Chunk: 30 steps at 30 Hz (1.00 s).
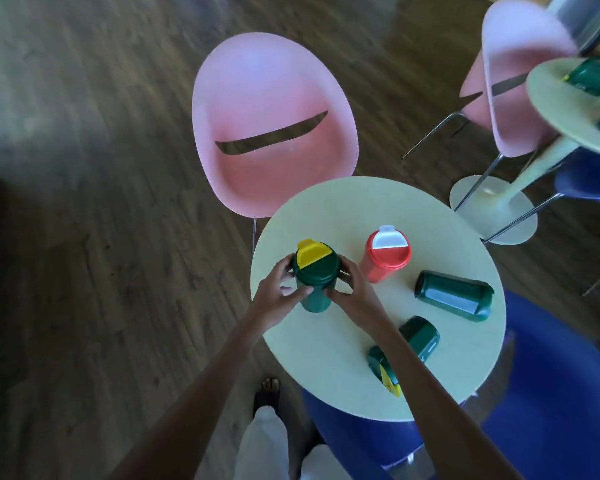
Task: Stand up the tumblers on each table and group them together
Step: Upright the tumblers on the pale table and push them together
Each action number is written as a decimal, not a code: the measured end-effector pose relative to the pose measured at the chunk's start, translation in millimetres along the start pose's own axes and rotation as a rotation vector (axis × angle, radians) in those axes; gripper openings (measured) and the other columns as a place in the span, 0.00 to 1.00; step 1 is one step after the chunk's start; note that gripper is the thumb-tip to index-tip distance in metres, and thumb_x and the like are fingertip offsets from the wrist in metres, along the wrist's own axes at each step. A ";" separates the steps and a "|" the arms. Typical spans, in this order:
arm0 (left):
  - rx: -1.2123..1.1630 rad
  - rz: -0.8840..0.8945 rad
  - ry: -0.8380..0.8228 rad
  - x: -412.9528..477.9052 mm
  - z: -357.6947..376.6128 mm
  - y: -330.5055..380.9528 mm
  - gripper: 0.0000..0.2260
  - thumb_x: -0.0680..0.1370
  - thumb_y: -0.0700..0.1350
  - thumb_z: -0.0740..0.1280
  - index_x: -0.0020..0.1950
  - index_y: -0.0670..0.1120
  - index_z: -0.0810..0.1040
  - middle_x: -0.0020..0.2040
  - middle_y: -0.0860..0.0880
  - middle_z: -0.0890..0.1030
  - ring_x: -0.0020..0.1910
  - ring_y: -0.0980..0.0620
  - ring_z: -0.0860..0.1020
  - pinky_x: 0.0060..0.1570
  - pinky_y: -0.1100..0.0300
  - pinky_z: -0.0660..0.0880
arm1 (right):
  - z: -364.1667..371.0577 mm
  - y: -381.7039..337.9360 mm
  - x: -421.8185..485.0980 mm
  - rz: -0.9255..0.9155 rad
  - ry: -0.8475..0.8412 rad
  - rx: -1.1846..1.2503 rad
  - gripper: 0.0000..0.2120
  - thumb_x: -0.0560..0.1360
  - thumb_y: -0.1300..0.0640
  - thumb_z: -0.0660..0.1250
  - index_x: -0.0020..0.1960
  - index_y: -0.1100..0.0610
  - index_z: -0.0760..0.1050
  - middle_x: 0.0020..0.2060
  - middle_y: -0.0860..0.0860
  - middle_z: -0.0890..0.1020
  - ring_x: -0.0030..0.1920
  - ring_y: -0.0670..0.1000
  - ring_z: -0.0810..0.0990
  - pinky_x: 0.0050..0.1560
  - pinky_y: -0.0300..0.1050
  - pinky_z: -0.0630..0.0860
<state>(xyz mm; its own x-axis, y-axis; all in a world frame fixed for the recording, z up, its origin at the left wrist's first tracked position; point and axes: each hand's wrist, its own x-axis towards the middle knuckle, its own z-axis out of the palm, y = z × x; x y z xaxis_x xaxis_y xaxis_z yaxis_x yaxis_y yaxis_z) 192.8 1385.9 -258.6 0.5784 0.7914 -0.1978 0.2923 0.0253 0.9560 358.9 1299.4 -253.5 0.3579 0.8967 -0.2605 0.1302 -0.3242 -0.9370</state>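
On the round pale-green table (326, 209) a dark green tumbler with a yellow flip lid (315, 271) stands upright near the left edge. My left hand (278, 289) and my right hand (352, 287) clasp its sides. A red tumbler with a white lid (385, 254) stands upright just to its right. A green tumbler (454, 296) lies on its side at the right. Another green tumbler with a yellow lid (418, 337) lies on its side near the front edge, partly hidden by my right forearm.
A pink chair (271, 109) stands behind the table and a blue chair (551, 393) to its right. A second round table (565, 109) at the far right carries two green tumblers lying down (591, 77), with another pink chair (513, 64) beside it. The floor is dark wood.
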 end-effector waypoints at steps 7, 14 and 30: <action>0.094 0.025 0.016 -12.7 13.8 -19.2 0.30 0.70 0.43 0.75 0.69 0.51 0.66 0.63 0.57 0.73 0.62 0.52 0.74 0.48 0.67 0.75 | 0.4 24.7 -15.5 0.001 0.027 -0.132 0.33 0.70 0.62 0.71 0.71 0.52 0.62 0.67 0.49 0.73 0.67 0.46 0.71 0.60 0.44 0.74; 0.073 -0.078 0.087 -27.6 24.5 -31.4 0.35 0.71 0.45 0.74 0.74 0.47 0.60 0.69 0.51 0.70 0.61 0.53 0.74 0.52 0.61 0.75 | -16.6 35.1 -50.0 0.051 0.094 -0.121 0.30 0.74 0.59 0.68 0.73 0.53 0.61 0.70 0.51 0.68 0.66 0.46 0.69 0.61 0.42 0.71; 0.223 0.003 -0.458 -54.2 138.5 -40.1 0.26 0.72 0.49 0.73 0.68 0.59 0.69 0.65 0.55 0.73 0.61 0.63 0.71 0.55 0.72 0.70 | -36.2 123.5 -173.7 0.196 0.434 0.031 0.29 0.73 0.53 0.70 0.71 0.52 0.63 0.66 0.49 0.73 0.63 0.46 0.75 0.57 0.40 0.75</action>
<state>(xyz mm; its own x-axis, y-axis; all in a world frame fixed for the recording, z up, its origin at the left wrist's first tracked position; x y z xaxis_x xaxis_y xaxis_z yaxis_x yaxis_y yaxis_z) 255.2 1257.4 -316.2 0.8394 0.4413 -0.3173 0.4164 -0.1471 0.8972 346.3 1092.7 -315.6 0.7272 0.6084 -0.3179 -0.0040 -0.4594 -0.8882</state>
